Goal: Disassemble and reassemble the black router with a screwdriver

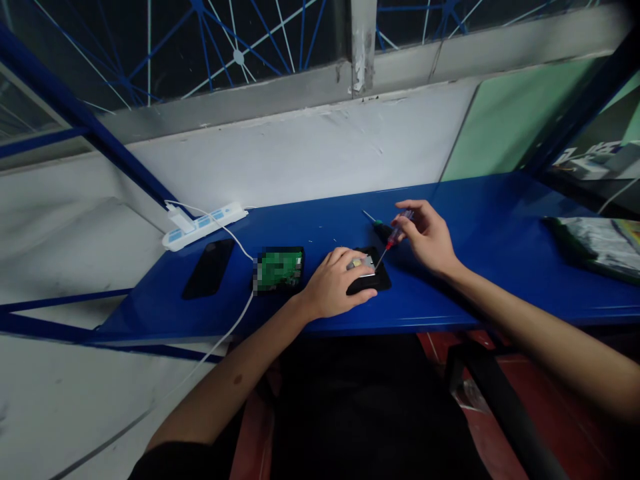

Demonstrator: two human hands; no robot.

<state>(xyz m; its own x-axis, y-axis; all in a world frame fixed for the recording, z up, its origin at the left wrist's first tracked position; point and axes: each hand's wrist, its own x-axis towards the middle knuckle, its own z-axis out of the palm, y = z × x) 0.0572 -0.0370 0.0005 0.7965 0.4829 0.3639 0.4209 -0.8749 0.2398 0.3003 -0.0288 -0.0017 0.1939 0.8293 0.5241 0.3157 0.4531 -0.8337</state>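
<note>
1. At far left on the blue counter [490, 220] lies a white power strip [207, 223] with a plug in it; a white cord [235, 243] runs down past the board. No lettering is legible.
2. Just in front of it lies a dark, flat, phone-like slab [209, 268]; no brand can be read.
3. Next comes a green circuit board [281, 268], partly pixelated, so any markings are lost. The cord passes close by; an arm snagging it could drag the board.
4. The left hand [333, 287] lies over a small silver part [369, 265] on a black base [383, 279], near the counter's middle. Its fingers are slightly apart; whether they grip or only rest cannot be told. If they let the part shift, the tool could skid off it.
5. Behind the base lies a green-and-black screwdriver [379, 227]; a nudge from the working hand might roll it.
6. The right hand [431, 240] has its fingers closed on a clear-and-red screwdriver [399, 231], slanted, tip at the silver part's edge. Too much tilt or force could make it slip, scratching the part or jabbing the nearby fingers.
7. At far right is a printed packet [605, 241]; its print is unreadable.
</note>
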